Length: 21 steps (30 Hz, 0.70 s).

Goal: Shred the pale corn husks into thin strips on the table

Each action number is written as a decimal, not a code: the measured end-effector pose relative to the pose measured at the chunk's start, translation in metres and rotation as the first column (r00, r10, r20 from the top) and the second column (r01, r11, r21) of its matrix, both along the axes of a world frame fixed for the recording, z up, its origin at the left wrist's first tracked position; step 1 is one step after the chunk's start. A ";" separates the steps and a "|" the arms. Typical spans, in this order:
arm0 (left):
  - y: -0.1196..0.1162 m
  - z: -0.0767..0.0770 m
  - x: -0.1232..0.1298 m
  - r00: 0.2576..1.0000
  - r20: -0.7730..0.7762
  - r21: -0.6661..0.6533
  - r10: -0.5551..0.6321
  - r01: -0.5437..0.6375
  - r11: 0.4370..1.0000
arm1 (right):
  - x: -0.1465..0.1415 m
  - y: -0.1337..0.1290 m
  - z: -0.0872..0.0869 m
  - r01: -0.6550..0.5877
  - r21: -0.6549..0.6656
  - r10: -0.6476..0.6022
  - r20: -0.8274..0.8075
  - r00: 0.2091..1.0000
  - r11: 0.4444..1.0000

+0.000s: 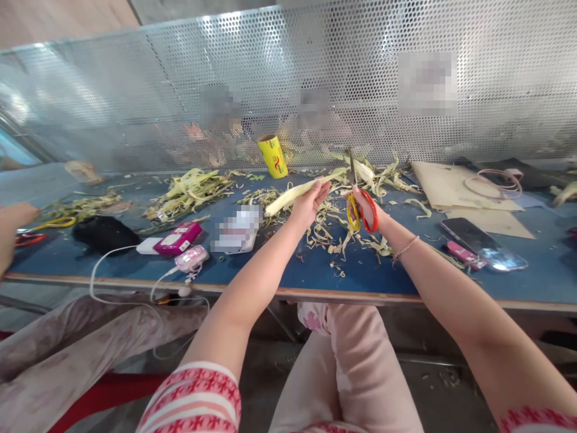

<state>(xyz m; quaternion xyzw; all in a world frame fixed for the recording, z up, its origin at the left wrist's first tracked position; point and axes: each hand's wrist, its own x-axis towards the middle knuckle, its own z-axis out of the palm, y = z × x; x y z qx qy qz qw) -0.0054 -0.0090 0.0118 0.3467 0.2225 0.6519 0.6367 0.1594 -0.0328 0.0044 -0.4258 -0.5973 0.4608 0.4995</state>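
Observation:
My left hand (pixel 311 203) grips a long pale yellow-green corn husk (pixel 288 197), its thick end pointing left and its thinner end reaching right. In my right hand (pixel 367 210) is a pair of scissors (pixel 351 162) with one red and one yellow handle, the dark blades pointing up and away from me. The blades are close to the husk's thin end; whether they touch it I cannot tell. Below both hands, trimmed husk scraps (pixel 322 234) are scattered over the blue tabletop (pixel 306 276). Behind the scissors lies a pile of husks (pixel 367 171).
A perforated metal panel (pixel 288 84) rises behind the table, with a yellow tube (pixel 273 156) before it. Left are another husk pile (pixel 189 189), a purple box (pixel 178 239), a cable and a co-worker's hand (pixel 18 213). Right are a phone (pixel 482 240) and brown paper (pixel 455 186).

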 end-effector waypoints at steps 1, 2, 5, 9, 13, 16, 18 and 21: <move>-0.001 0.000 0.002 0.999 -0.030 0.003 -0.012 0.012 1.000 | 0.000 0.000 0.000 -0.010 -0.018 0.009 -0.042 0.999 1.000; -0.002 0.000 0.003 0.998 -0.056 0.001 -0.019 0.019 1.000 | 0.000 0.000 0.001 -0.019 -0.023 0.017 -0.073 0.997 1.000; -0.005 0.000 0.006 0.994 -0.106 -0.009 -0.026 0.025 1.000 | 0.000 0.000 0.001 -0.020 0.013 0.022 -0.103 0.994 1.000; -0.006 -0.001 0.007 0.991 -0.126 0.012 -0.034 0.035 0.999 | 0.002 0.001 0.000 0.005 0.013 -0.004 -0.097 0.995 1.000; -0.005 -0.002 0.006 0.988 -0.149 0.029 -0.046 0.050 0.998 | 0.002 0.001 0.000 -0.007 0.001 0.007 -0.106 0.994 1.000; -0.005 -0.003 0.006 0.986 -0.156 0.037 -0.050 0.057 0.998 | 0.002 0.001 0.001 0.004 -0.007 -0.005 -0.109 0.994 1.000; -0.005 -0.002 0.006 0.986 -0.157 0.036 -0.054 0.061 0.998 | 0.002 0.001 0.002 0.007 -0.016 -0.008 -0.090 0.996 1.000; -0.006 -0.001 0.006 0.986 -0.155 0.032 -0.066 0.072 0.997 | 0.003 0.001 0.004 -0.004 -0.012 0.003 -0.060 0.998 1.000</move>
